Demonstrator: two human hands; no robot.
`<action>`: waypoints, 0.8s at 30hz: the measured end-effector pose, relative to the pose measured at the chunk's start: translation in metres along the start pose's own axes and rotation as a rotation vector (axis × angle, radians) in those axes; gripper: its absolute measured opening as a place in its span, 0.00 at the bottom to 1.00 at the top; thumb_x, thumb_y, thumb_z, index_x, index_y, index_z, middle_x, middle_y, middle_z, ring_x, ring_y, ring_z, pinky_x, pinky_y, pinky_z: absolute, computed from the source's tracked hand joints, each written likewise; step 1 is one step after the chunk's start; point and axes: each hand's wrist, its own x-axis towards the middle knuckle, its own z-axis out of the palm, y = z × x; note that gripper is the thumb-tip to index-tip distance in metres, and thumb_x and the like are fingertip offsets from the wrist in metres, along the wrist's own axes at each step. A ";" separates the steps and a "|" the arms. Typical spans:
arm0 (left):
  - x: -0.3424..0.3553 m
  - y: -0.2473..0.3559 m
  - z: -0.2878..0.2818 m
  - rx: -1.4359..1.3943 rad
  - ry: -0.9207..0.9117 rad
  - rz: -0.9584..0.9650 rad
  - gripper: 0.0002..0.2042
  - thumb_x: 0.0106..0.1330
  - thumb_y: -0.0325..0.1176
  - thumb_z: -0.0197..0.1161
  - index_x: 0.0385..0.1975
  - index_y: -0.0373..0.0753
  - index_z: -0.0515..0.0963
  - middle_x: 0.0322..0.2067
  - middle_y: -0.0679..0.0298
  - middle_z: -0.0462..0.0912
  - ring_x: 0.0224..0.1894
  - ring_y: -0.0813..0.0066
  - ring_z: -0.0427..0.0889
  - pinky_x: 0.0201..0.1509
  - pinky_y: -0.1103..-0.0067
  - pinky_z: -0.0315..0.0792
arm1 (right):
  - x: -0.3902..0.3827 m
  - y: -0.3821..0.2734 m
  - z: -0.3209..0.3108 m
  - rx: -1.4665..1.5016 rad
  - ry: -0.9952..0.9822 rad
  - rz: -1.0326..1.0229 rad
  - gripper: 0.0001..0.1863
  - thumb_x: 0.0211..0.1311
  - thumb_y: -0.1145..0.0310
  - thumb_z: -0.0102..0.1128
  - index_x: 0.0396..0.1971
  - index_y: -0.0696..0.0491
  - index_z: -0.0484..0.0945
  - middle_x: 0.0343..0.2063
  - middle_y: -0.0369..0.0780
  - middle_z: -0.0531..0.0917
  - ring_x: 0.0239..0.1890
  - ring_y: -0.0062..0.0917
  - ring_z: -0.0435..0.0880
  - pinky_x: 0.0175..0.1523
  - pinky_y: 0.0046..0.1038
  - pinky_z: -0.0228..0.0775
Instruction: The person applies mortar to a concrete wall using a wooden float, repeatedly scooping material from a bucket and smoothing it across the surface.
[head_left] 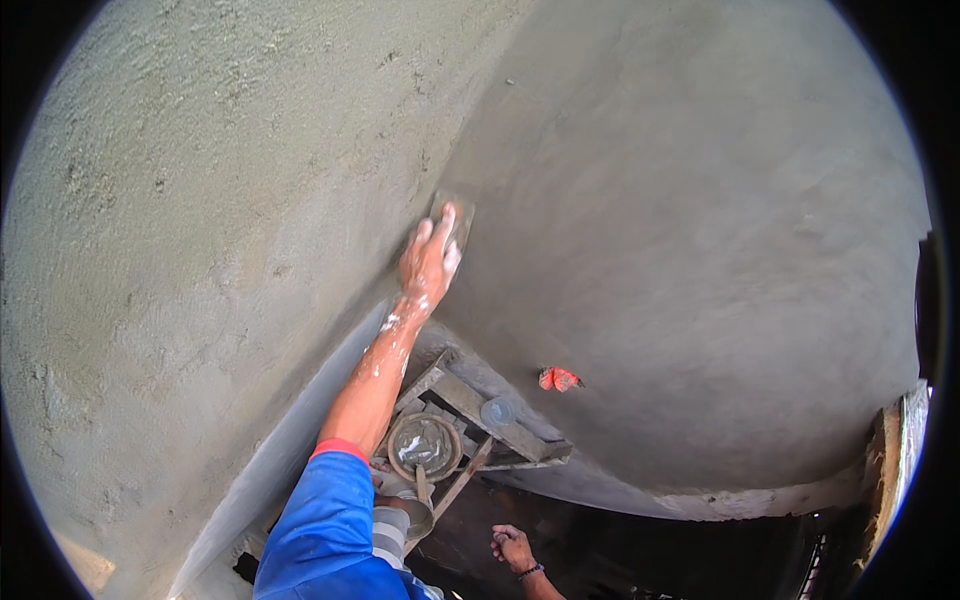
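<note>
My left hand (430, 250), flecked with white material, presses a flat, mortar-coated float (462, 215) against grey plaster at the inside corner between the rough left wall (160, 260) and the smoother right wall (700, 250). Its fingers are wrapped over the tool, partly hiding it. My right hand (512, 546) is low at the bottom centre, away from the wall, its fingers curled with nothing visible in them. A red butterfly-shaped thing (559, 379) shows against the right wall.
Below the corner is a wooden platform (520, 440) bearing a clear plastic container (498, 411). Beside it sit a round bucket of wet mortar (420, 440) and a scoop (420, 510), partly behind my left arm. A broken, board-like edge (885, 470) stands at the far right.
</note>
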 end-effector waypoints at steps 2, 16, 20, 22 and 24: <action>-0.028 -0.022 0.007 0.044 -0.048 -0.021 0.32 0.61 0.29 0.64 0.68 0.47 0.65 0.40 0.51 0.73 0.42 0.49 0.78 0.46 0.61 0.75 | -0.001 0.000 0.004 -0.006 -0.022 -0.004 0.14 0.69 0.72 0.51 0.52 0.58 0.76 0.24 0.35 0.80 0.20 0.16 0.76 0.23 0.20 0.68; 0.125 0.147 -0.105 -0.021 0.091 0.164 0.26 0.64 0.29 0.59 0.64 0.38 0.68 0.43 0.48 0.76 0.44 0.48 0.79 0.46 0.58 0.75 | 0.017 -0.025 0.004 0.047 0.019 -0.057 0.14 0.69 0.72 0.52 0.52 0.59 0.76 0.24 0.35 0.80 0.19 0.16 0.76 0.22 0.20 0.66; 0.071 0.079 -0.053 0.031 0.067 0.110 0.30 0.62 0.30 0.63 0.67 0.43 0.67 0.40 0.51 0.74 0.42 0.48 0.79 0.45 0.60 0.75 | 0.018 -0.005 0.005 -0.012 -0.005 -0.019 0.14 0.70 0.72 0.51 0.52 0.59 0.75 0.25 0.35 0.80 0.20 0.16 0.76 0.23 0.20 0.67; 0.030 0.041 -0.025 0.028 -0.018 0.018 0.31 0.61 0.28 0.65 0.67 0.45 0.66 0.40 0.52 0.73 0.42 0.50 0.78 0.45 0.61 0.74 | 0.016 0.009 0.009 -0.015 -0.014 0.034 0.14 0.70 0.72 0.51 0.52 0.59 0.75 0.25 0.35 0.80 0.20 0.16 0.76 0.23 0.20 0.67; -0.003 -0.004 0.014 0.008 0.001 0.014 0.32 0.61 0.28 0.66 0.67 0.45 0.66 0.40 0.53 0.73 0.43 0.50 0.77 0.44 0.61 0.74 | 0.020 0.019 0.014 -0.027 -0.034 0.081 0.14 0.70 0.73 0.51 0.52 0.59 0.76 0.25 0.35 0.80 0.20 0.16 0.76 0.23 0.20 0.67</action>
